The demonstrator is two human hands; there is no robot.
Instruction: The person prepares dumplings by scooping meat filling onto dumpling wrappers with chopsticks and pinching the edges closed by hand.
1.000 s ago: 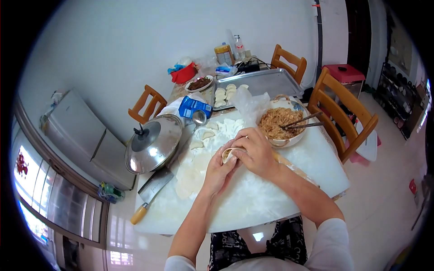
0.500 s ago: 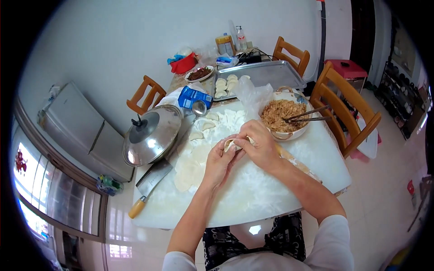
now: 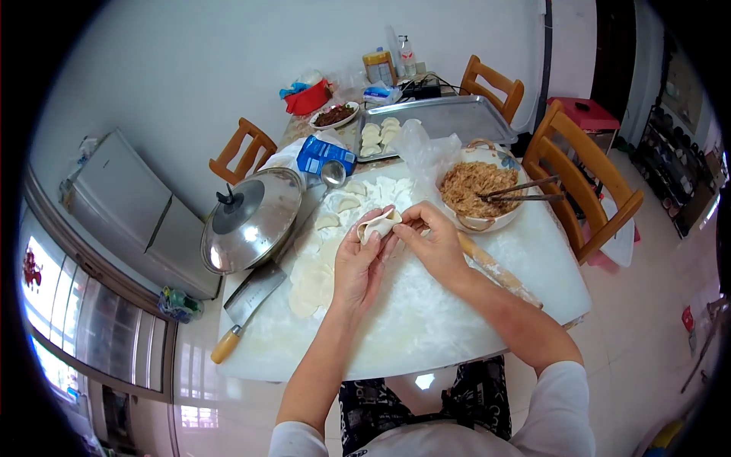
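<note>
White, likely soft and tearable, the dumpling point(image 3: 381, 225) is resting in my left hand point(image 3: 358, 268) near the bowl point(image 3: 502, 220), fingers cradling, my right hand point(image 3: 436, 245) pinching its rim.

A pale two-door refrigerator point(image 3: 126, 183) stands against the wall on the left, with a green-and-clear plastic bundle point(image 3: 180, 304) on the floor near its base and a small red hanging ornament point(image 3: 32, 268) at the bright window. Toward the back, a red plastic basin point(image 3: 308, 100) sits just beside a white oval plate point(image 3: 314, 120) of dark food, while a yellow-lidded canister point(image 3: 379, 68) stands near a clear pump bottle point(image 3: 407, 58). One slatted wooden chair point(image 3: 245, 150) is at left and two more slatted wooden chairs point(image 3: 585, 183) at right, near a red-topped stool point(image 3: 580, 116) and a dark shoe rack point(image 3: 671, 166).
</note>
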